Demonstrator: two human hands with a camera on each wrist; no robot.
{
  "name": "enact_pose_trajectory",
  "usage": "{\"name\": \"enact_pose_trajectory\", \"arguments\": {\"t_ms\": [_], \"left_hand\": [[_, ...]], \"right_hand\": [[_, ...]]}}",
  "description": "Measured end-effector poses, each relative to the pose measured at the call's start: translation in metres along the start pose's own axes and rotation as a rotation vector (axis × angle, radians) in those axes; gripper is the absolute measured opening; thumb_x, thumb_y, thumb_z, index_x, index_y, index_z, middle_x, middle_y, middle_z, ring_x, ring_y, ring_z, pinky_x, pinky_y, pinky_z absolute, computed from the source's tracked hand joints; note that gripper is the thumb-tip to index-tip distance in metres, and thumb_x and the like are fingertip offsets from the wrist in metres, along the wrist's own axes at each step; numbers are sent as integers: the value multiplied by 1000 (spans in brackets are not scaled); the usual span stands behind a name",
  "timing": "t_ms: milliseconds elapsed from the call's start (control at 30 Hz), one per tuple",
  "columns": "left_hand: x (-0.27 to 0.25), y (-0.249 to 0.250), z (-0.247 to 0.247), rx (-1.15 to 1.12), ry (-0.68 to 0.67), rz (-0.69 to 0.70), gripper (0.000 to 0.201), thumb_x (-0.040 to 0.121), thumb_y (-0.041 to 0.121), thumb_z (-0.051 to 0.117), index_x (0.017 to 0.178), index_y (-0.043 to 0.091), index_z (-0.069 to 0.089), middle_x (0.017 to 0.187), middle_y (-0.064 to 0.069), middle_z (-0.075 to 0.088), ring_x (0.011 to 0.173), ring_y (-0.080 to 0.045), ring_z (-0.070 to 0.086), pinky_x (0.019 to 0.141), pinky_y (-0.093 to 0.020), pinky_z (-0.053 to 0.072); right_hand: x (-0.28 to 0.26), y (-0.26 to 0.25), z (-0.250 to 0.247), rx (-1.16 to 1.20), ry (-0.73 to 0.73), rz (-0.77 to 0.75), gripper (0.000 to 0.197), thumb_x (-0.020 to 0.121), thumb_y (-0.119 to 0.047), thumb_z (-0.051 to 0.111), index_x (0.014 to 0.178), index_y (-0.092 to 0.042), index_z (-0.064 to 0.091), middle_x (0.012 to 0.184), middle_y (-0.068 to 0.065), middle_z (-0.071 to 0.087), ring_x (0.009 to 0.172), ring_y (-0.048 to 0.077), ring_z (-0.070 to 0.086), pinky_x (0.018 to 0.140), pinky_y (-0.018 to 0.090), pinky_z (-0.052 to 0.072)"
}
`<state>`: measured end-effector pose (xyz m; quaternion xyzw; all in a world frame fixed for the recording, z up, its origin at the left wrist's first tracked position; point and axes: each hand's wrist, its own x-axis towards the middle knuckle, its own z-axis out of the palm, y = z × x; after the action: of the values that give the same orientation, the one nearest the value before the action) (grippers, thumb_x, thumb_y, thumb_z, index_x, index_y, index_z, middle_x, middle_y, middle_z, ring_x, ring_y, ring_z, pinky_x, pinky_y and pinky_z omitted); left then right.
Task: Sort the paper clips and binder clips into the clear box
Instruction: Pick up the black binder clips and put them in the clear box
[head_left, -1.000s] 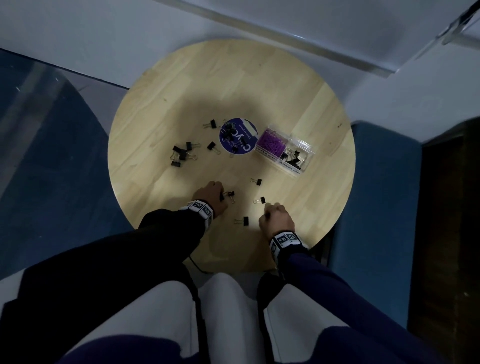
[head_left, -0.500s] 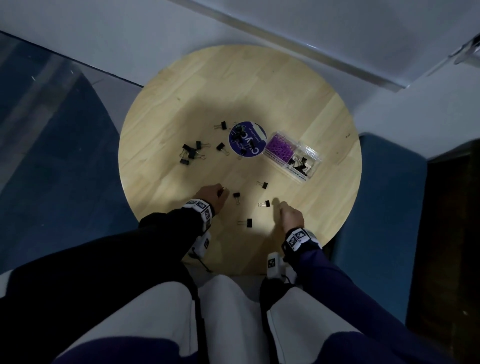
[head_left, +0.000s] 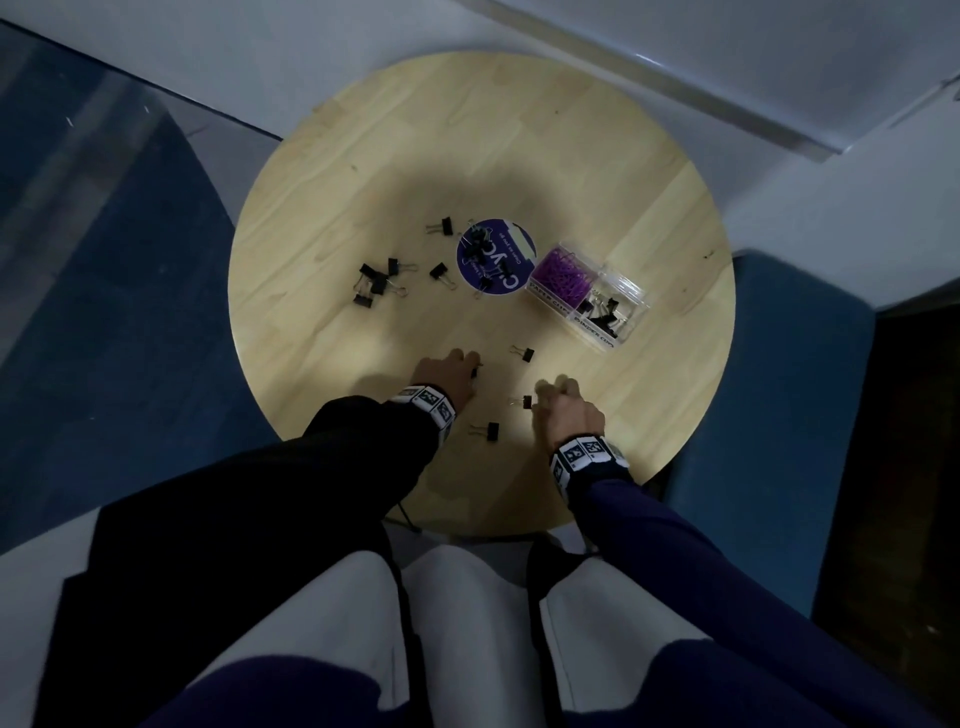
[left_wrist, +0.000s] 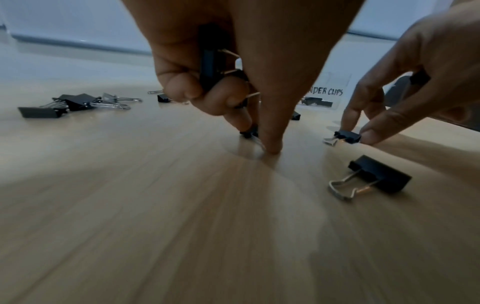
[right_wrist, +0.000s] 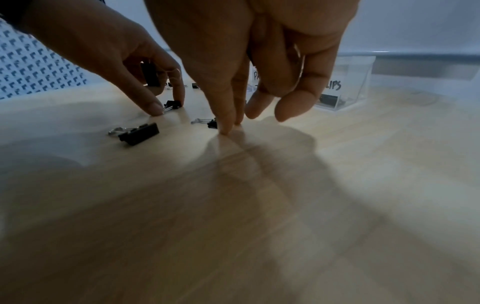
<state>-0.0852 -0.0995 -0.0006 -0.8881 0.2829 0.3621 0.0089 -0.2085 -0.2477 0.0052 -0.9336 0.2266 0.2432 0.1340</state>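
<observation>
Head view: loose binder clips (head_left: 377, 283) beside purple lid (head_left: 496, 256).

A round, pale wooden worktop (head_left: 519, 130) stood on a grey floor (head_left: 260, 62). Blue carpet (head_left: 104, 291) lay to its left, a blue seat (head_left: 779, 389) to its right. Light was dim.

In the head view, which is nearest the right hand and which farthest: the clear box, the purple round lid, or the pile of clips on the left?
From the right hand:
1. Clear box, ahead, slightly right.
2. Purple lid, ahead, table centre.
3. Clip pile, far left.
</observation>
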Motion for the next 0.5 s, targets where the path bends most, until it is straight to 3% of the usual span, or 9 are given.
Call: {"name": "enact_pose_trajectory", "arguments": {"t_ms": [100,200,333,433,500], "left_hand": [[-2,-1,1,-85,35,-33,32,94,24,49,123,11,45,126,-13,50,100,-35,59,81,-38,43],[-4,-7,3,-109,28,-39,26,93,29,53,111,11,49,118,-14,53,99,-35,57,82,-39,44],[-13,-18,3,-321,34,-52,23,86,35,60,87,16,45,90,-8,57,82,-29,54,71,-36,44],[-23,-23,5,-363,12,-43,23,88,37,57,89,17,47,81,-4,54,74,-27,53,65,-33,42],[-26,-25,12,-385,-76,-33,18,92,33,52,100,17,51,87,-6,59,77,-29,58,69,-37,47]], "right_hand": [[2,-2,-2,55,-37,-29,48,92,-33,54,139,-34,42,131,3,44,96,27,62,82,35,51],[7,-5,-2,76,-53,-19,44,90,-41,58,133,-36,51,133,-1,45,106,26,59,91,34,49],[10,-9,-1,16,-74,-46,32,91,-38,56,120,-26,60,128,3,46,101,29,60,84,33,48],[9,-12,-1,66,-85,-17,30,86,-42,56,106,-21,59,114,2,52,92,27,61,78,33,49],[9,-13,-4,189,-101,103,30,81,-50,56,91,-22,58,98,1,59,83,24,61,73,31,50]]}}
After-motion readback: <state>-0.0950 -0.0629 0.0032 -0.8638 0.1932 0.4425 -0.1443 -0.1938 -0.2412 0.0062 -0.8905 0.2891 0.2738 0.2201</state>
